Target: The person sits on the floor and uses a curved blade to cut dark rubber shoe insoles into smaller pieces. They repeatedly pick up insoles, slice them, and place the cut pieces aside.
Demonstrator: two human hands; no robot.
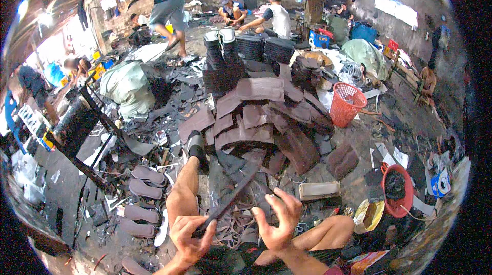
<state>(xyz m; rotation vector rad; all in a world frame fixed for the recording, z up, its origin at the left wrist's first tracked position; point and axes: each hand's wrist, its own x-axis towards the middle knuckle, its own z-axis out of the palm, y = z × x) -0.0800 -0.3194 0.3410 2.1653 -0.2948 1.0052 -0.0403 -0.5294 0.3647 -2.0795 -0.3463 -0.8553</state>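
My left hand (188, 236) is closed, thumb and fingers pinching the near end of a long dark strip (233, 194). The strip slants up and to the right, its far end over a pile of brown sheets (259, 90). Beside it, my right hand (279, 218) is raised with thumb and fingers apart, and nothing shows between them. Between my legs lie narrow dark scraps (238, 231). Several brown shoe soles (146, 190) lie on the floor to the left of my leg.
Stacked black soles (220, 57) stand behind the brown pile. On the right are a red basket (346, 105), a red bucket (397, 189), a pale block (319, 191) and a yellow-lined container (369, 214). A dark stand (82, 126) is at left. Several people are farther back.
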